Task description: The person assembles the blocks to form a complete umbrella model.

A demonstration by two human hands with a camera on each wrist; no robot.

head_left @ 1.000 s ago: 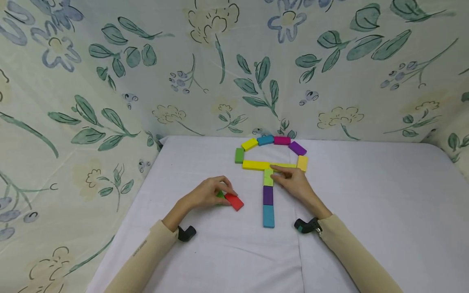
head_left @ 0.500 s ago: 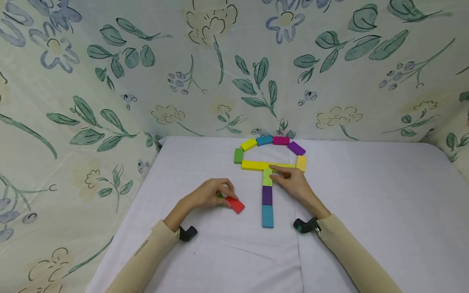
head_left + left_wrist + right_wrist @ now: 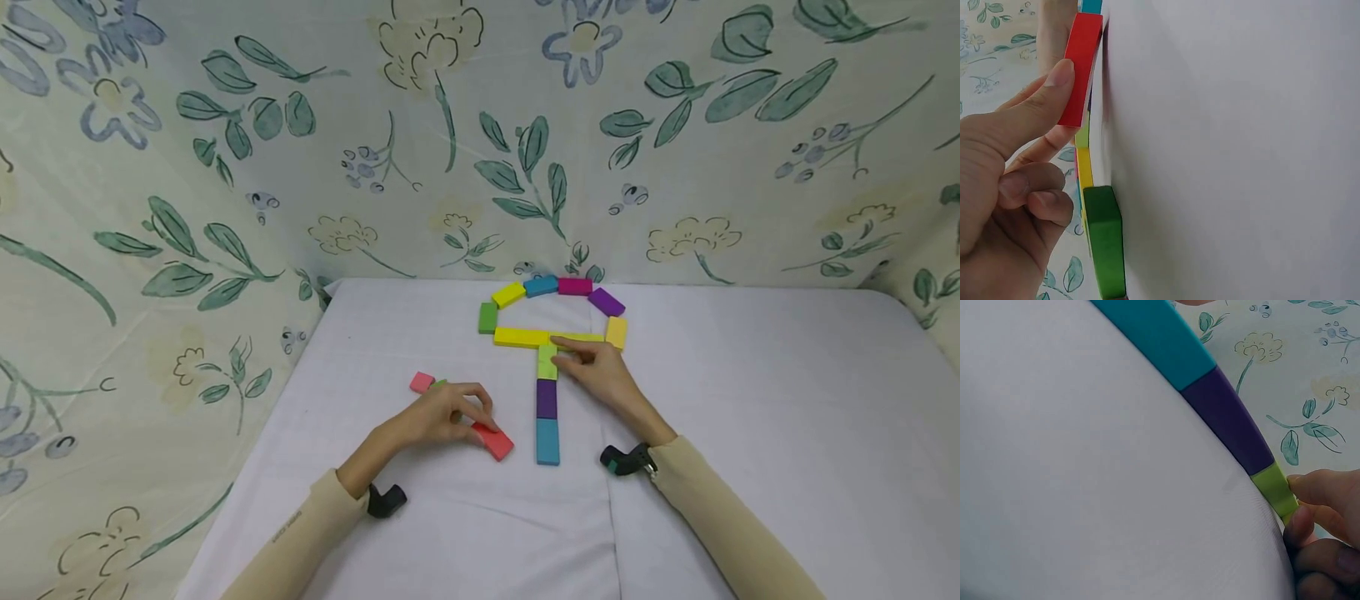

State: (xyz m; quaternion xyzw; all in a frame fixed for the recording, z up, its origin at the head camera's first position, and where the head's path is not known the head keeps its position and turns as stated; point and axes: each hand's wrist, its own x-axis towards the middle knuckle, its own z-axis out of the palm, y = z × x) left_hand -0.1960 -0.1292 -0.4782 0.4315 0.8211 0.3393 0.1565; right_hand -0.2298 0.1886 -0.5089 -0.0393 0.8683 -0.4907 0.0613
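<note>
My left hand (image 3: 438, 415) pinches a red block (image 3: 495, 442) between thumb and fingers, left of the column of blocks. In the left wrist view, the red block (image 3: 1082, 69) is tilted and held close over the cloth. My right hand (image 3: 606, 379) has thumb and index finger at the lime green block (image 3: 546, 365), pinching it at the top of the column. Below it in line lie a purple block (image 3: 546, 399) and a blue block (image 3: 547, 442). Behind the left hand, a pink block (image 3: 422, 382) and a green block (image 3: 1105, 240) lie on the cloth, the green one mostly hidden in the head view.
Yellow blocks (image 3: 521, 337) form a crossbar above the column. Over it arch several blocks, among them a green block (image 3: 487, 318), a magenta block (image 3: 575, 287) and an orange-yellow block (image 3: 616, 333). A white cloth (image 3: 750, 400) covers the table; a floral curtain (image 3: 420, 192) hangs behind.
My left hand has moved toward me and slightly right, carrying the red block; the pink and green blocks behind it have come into sight. My right hand stays in place.
</note>
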